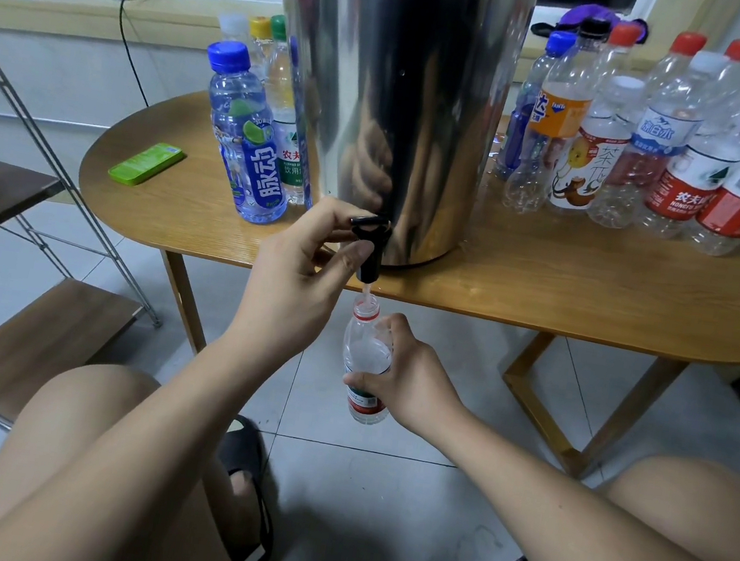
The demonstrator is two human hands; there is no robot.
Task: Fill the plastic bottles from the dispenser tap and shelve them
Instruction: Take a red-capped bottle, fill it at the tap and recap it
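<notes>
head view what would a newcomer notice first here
The tall shiny steel dispenser dominates the middle of the wooden table. At its base, the left hand pinches the black tap while the right hand holds an open bottle under the spout. A crowd of empty capped bottles stands at the table's right end.

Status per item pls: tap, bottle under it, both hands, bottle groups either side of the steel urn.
Black dispenser tap: open, thin stream running.
Clear plastic bottle with red neck ring: uncapped, upright, mouth under the spout; fill level unclear.
Left hand: pinches the tap lever.
Right hand: grips that bottle's middle.
Blue-capped bottle left of the steel urn: capped, upright, looks full.
Clear bottles on the right: capped, upright, look empty.
</notes>
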